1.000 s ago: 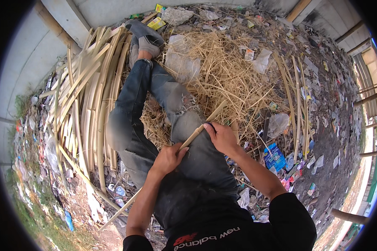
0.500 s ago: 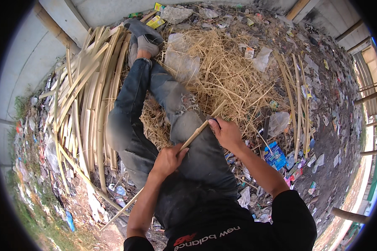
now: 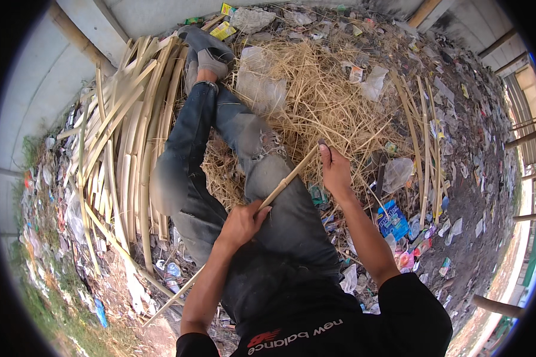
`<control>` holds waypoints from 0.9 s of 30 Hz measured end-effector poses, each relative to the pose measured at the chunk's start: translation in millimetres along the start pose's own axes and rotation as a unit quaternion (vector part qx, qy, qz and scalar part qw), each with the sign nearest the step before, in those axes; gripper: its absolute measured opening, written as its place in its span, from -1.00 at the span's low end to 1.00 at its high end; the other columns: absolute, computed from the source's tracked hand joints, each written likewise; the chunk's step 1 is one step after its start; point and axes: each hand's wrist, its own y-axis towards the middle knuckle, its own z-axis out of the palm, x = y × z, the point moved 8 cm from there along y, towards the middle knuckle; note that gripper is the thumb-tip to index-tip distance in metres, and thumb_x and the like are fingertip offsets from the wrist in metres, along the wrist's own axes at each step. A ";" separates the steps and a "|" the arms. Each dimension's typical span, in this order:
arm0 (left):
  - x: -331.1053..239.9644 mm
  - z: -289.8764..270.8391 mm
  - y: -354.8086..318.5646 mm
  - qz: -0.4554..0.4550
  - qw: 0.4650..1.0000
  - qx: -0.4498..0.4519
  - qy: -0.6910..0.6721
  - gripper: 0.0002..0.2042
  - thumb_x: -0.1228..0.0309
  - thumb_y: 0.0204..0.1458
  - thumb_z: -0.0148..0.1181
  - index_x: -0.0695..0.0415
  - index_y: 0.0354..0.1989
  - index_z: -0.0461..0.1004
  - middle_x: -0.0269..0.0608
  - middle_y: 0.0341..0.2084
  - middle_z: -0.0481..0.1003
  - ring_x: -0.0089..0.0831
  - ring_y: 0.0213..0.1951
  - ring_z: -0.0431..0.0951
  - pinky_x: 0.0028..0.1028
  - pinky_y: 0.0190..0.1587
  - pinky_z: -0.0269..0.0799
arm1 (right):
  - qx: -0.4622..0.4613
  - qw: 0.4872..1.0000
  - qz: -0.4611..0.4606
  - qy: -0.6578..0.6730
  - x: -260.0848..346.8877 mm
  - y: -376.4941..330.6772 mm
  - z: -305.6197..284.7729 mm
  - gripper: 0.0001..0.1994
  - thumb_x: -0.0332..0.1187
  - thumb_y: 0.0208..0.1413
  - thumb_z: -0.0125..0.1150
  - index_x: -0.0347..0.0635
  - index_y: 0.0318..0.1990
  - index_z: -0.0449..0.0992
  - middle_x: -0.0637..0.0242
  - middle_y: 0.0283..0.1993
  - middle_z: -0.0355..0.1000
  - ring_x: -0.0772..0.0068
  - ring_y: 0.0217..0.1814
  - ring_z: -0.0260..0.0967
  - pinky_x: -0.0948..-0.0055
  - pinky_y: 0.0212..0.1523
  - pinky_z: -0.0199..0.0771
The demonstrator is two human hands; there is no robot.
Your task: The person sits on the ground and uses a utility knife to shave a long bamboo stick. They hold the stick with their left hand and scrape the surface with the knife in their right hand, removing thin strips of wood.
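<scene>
A long, narrow bamboo strip [image 3: 287, 178] lies slantwise over my thighs. My left hand [image 3: 240, 225] is closed round its middle, and its lower end runs out behind my left forearm. Just to the right of the strip's upper end is my right hand [image 3: 337, 172], apart from it and closed. A dark blade-like tool [image 3: 321, 142] pokes out by the right thumb; the rest of it is hidden in the fingers. Beyond my knees spreads a heap of thin, straw-coloured bamboo shavings [image 3: 315, 89].
Many split bamboo strips [image 3: 138, 137] are piled at my left, and several more [image 3: 424, 131] lie at the right. Litter covers the ground, including a blue packet [image 3: 392, 220] by my right forearm. A pale wall [image 3: 41, 77] stands behind the pile.
My right hand has come off the strip's upper part and moved up and right, past its end. The left hand still grips the strip in about the same place.
</scene>
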 end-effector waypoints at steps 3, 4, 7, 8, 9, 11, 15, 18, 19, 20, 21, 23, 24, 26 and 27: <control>-7.4 0.3 5.3 -0.005 1.000 -0.005 -0.027 -0.77 0.31 0.24 0.29 0.28 -0.19 0.63 0.17 -0.58 0.53 0.08 -0.49 0.60 -0.15 -0.39 0.46 | 0.012 0.991 -0.133 -0.028 14.9 -35.4 25.9 -0.57 0.00 0.45 0.03 -0.20 -0.28 0.55 -0.04 -0.58 0.44 -0.16 -0.54 0.46 0.01 -0.51 0.38; -7.8 -0.9 4.5 -0.003 0.999 -0.006 -0.035 -0.77 0.32 0.24 0.28 0.28 -0.20 0.62 0.18 -0.58 0.53 0.09 -0.49 0.60 -0.15 -0.39 0.46 | 0.024 0.978 -0.202 -0.045 26.6 -51.8 37.0 -0.57 -0.01 0.45 0.03 -0.19 -0.28 0.55 -0.01 -0.60 0.42 -0.13 -0.56 0.44 0.04 -0.52 0.37; -7.7 -1.3 1.0 -0.012 0.999 -0.002 -0.036 -0.77 0.32 0.24 0.28 0.28 -0.22 0.62 0.18 -0.58 0.52 0.10 -0.48 0.60 -0.14 -0.39 0.46 | 0.068 0.970 -0.216 -0.088 28.0 -60.4 37.4 -0.60 -0.03 0.46 0.02 -0.18 -0.24 0.57 0.02 -0.61 0.42 -0.12 -0.58 0.42 0.07 -0.53 0.36; -6.3 -0.6 -2.6 -0.020 0.999 0.000 -0.032 -0.78 0.32 0.24 0.28 0.28 -0.22 0.61 0.18 -0.58 0.52 0.11 -0.48 0.60 -0.13 -0.39 0.46 | 0.057 0.984 -0.157 -0.063 25.4 -44.2 24.5 -0.60 -0.02 0.46 0.02 -0.17 -0.21 0.58 0.00 -0.59 0.43 -0.15 -0.55 0.43 0.04 -0.51 0.37; -4.6 0.1 -5.3 -0.026 0.999 0.003 -0.026 -0.78 0.32 0.24 0.28 0.28 -0.23 0.61 0.18 -0.58 0.52 0.11 -0.48 0.59 -0.13 -0.39 0.46 | 0.046 0.994 -0.096 -0.038 20.2 -21.4 12.5 -0.60 -0.02 0.46 0.02 -0.16 -0.17 0.59 -0.01 -0.57 0.45 -0.19 -0.53 0.44 0.01 -0.49 0.38; -7.9 0.1 1.1 -0.022 1.000 0.011 -0.016 -0.79 0.33 0.24 0.28 0.27 -0.23 0.60 0.18 -0.58 0.52 0.12 -0.48 0.59 -0.12 -0.38 0.46 | 0.009 0.997 -0.057 -0.044 1.3 10.7 -4.5 -0.60 -0.01 0.45 0.02 -0.15 -0.14 0.60 -0.02 -0.55 0.46 -0.20 -0.51 0.45 -0.01 -0.48 0.39; -5.0 1.6 0.3 -0.005 1.000 -0.015 0.008 -0.79 0.34 0.24 0.27 0.27 -0.24 0.59 0.19 -0.58 0.52 0.15 -0.46 0.58 -0.10 -0.37 0.46 | 0.022 0.993 -0.099 -0.063 16.3 -7.3 4.4 -0.59 -0.01 0.46 0.00 -0.19 -0.13 0.60 -0.01 -0.54 0.47 -0.20 -0.51 0.46 -0.01 -0.46 0.40; -10.6 3.5 3.2 0.005 1.000 -0.019 0.000 -0.80 0.34 0.24 0.27 0.27 -0.23 0.59 0.18 -0.58 0.51 0.15 -0.46 0.58 -0.09 -0.37 0.46 | 0.056 0.976 -0.198 -0.065 16.5 -60.0 37.8 -0.57 -0.02 0.47 -0.01 -0.22 -0.14 0.59 -0.01 -0.54 0.47 -0.19 -0.51 0.46 -0.01 -0.47 0.39; -9.2 2.4 0.5 0.006 1.000 -0.021 0.004 -0.79 0.34 0.24 0.27 0.27 -0.23 0.59 0.18 -0.59 0.51 0.15 -0.46 0.58 -0.09 -0.36 0.46 | 0.057 0.979 -0.181 -0.072 16.4 -57.1 37.3 -0.57 -0.02 0.47 -0.01 -0.23 -0.14 0.59 -0.02 -0.54 0.47 -0.20 -0.51 0.46 -0.03 -0.47 0.39; -8.3 0.9 -1.9 0.008 1.000 -0.023 0.009 -0.79 0.34 0.24 0.27 0.27 -0.23 0.60 0.18 -0.59 0.52 0.15 -0.46 0.58 -0.09 -0.36 0.46 | 0.056 0.982 -0.164 -0.080 18.8 -48.5 31.4 -0.57 -0.02 0.47 -0.01 -0.23 -0.14 0.58 -0.03 -0.54 0.47 -0.21 -0.50 0.46 -0.04 -0.47 0.40; -6.2 0.2 -3.3 0.007 1.000 -0.021 0.010 -0.79 0.33 0.24 0.28 0.27 -0.23 0.60 0.17 -0.59 0.52 0.14 -0.47 0.58 -0.10 -0.36 0.46 | 0.056 0.984 -0.147 -0.087 18.3 -37.8 26.9 -0.57 -0.02 0.47 -0.01 -0.23 -0.14 0.58 -0.04 -0.54 0.47 -0.22 -0.50 0.47 -0.05 -0.46 0.40; -5.8 -1.0 -0.5 0.013 1.000 -0.021 0.009 -0.78 0.33 0.24 0.28 0.28 -0.23 0.60 0.17 -0.59 0.52 0.13 -0.48 0.58 -0.11 -0.37 0.46 | 0.011 0.996 -0.073 -0.050 5.9 2.6 3.3 -0.58 -0.03 0.47 -0.01 -0.22 -0.15 0.58 -0.05 -0.55 0.47 -0.23 -0.49 0.48 -0.06 -0.47 0.41; -5.6 -1.0 -0.4 0.005 1.000 -0.021 0.007 -0.78 0.32 0.24 0.28 0.28 -0.23 0.60 0.17 -0.60 0.51 0.12 -0.49 0.59 -0.12 -0.37 0.46 | -0.014 0.999 -0.037 -0.032 0.6 14.0 -7.1 -0.58 -0.03 0.47 -0.02 -0.22 -0.15 0.58 -0.05 -0.55 0.47 -0.24 -0.48 0.48 -0.07 -0.47 0.42; -4.2 0.3 -0.6 -0.011 1.000 -0.021 0.005 -0.77 0.32 0.25 0.27 0.28 -0.22 0.60 0.17 -0.60 0.51 0.10 -0.49 0.59 -0.14 -0.38 0.46 | 0.011 0.997 -0.063 -0.041 10.2 7.0 -0.4 -0.60 -0.05 0.46 0.01 -0.23 -0.18 0.57 -0.06 -0.56 0.47 -0.24 -0.48 0.49 -0.07 -0.48 0.43; -5.4 -1.1 2.8 -0.005 1.000 -0.019 0.002 -0.77 0.31 0.25 0.27 0.28 -0.21 0.60 0.15 -0.61 0.51 0.08 -0.50 0.59 -0.15 -0.38 0.46 | 0.024 0.996 -0.077 -0.046 16.0 -1.1 6.3 -0.61 -0.07 0.46 0.02 -0.23 -0.20 0.57 -0.07 -0.56 0.47 -0.24 -0.49 0.49 -0.07 -0.48 0.43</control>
